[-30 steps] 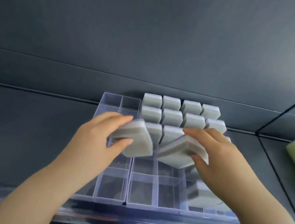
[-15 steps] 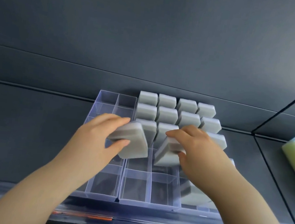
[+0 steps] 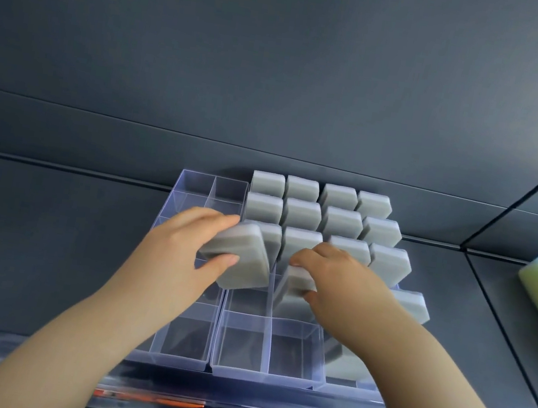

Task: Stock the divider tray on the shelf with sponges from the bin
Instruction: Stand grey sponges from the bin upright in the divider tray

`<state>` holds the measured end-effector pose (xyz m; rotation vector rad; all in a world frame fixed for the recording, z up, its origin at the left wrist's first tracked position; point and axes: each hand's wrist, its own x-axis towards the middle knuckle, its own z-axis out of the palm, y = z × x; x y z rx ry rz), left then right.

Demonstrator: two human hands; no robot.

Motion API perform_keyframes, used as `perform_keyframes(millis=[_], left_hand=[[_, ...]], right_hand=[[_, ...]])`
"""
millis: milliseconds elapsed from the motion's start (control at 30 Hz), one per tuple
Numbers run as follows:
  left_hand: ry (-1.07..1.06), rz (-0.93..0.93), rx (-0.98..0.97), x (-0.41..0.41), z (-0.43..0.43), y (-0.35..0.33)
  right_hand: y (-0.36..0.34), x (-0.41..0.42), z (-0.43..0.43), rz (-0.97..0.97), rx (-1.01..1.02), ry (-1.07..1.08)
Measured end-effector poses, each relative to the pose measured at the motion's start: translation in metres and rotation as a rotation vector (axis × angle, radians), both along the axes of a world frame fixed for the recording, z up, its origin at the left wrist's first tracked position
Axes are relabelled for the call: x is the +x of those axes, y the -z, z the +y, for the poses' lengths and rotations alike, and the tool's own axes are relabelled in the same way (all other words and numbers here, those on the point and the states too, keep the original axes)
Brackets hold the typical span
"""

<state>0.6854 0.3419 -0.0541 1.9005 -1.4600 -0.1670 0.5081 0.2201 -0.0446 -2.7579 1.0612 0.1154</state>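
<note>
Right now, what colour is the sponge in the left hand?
Grey. The sponge held by the left hand shows best in the head view.

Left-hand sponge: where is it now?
Head view, left of centre: the left hand grips the sponge tilted over the divider tray, just left of the right hand, not yet seated.
</note>
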Motion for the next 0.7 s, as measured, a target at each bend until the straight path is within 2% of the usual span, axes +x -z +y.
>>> perform_keyframes(millis=[367,700], left_hand=[[0.033,-0.008,0.040,-0.002,-0.005,0.003],[0.052,-0.048,0.063,-0.003,-0.012,0.003]], right_hand=[[0.003,0.003,-0.005,0.033,0.060,-0.008],[0.006,0.002,-0.006,0.051,0.036,-0.009]])
